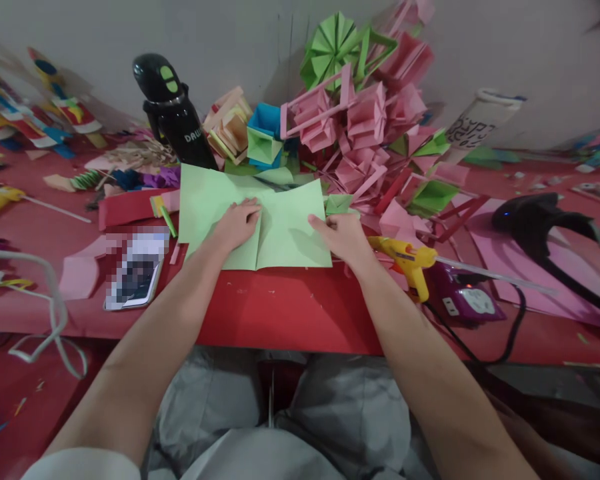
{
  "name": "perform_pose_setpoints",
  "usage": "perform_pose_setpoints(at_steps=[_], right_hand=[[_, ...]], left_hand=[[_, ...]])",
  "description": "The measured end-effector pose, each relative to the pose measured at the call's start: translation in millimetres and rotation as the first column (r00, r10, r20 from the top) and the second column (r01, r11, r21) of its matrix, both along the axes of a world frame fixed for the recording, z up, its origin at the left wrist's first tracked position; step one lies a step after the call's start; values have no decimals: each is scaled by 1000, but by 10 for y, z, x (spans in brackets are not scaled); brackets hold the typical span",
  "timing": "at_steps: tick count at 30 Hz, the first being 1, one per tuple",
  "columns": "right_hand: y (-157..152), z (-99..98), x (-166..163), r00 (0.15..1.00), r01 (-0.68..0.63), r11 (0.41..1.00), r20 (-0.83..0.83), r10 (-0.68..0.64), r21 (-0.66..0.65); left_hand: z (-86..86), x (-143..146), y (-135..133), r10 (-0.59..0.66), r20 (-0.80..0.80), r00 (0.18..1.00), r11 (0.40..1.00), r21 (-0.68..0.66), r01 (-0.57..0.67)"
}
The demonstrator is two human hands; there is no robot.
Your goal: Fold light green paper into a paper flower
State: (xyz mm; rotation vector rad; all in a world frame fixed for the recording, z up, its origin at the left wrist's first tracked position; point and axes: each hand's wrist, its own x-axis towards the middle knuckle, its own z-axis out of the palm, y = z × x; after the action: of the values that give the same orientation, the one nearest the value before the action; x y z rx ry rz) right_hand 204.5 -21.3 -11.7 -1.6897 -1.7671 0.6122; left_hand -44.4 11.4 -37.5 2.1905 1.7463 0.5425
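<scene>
A light green sheet of paper (293,233) lies before me on the red table, with a crease down its middle. My left hand (240,225) rests palm down on it just left of the crease, fingers stretched out. At the sheet's right edge, my right hand (341,235) grips the paper, thumb on top and the other fingers curled at the edge. Just beyond the paper stand a blue and green folded paper box (265,137) and a heap of pink folded paper pieces (365,120).
A black bottle (173,113) stands behind the sheet. Left of my arm lies a phone (140,270). By my right forearm are a yellow glue gun (407,260) and a purple power strip (463,297) with cords. A white cable (55,293) loops at the left edge.
</scene>
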Motion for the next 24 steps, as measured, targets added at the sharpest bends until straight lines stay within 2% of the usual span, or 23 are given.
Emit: perform_pose_setpoints(at_steps=[4, 8, 10, 14, 24], right_hand=[[29, -25, 20, 998, -3, 998, -62, -1, -67], [46, -65, 11, 998, 2, 996, -61, -7, -87], [44, -61, -3, 998, 7, 998, -61, -12, -68], [33, -22, -24, 999, 12, 999, -34, -14, -40], [42, -88, -20, 992, -28, 1000, 123, 29, -6]], left_hand=[[20, -26, 69, -8, -11, 1000, 1000, 29, 8], [55, -37, 57, 77, -57, 995, 995, 75, -73], [55, -39, 24, 100, -76, 992, 994, 51, -97], [1, -47, -12, 45, -116, 992, 998, -31, -49], [-93, -81, 29, 21, -110, 994, 1000, -17, -23]])
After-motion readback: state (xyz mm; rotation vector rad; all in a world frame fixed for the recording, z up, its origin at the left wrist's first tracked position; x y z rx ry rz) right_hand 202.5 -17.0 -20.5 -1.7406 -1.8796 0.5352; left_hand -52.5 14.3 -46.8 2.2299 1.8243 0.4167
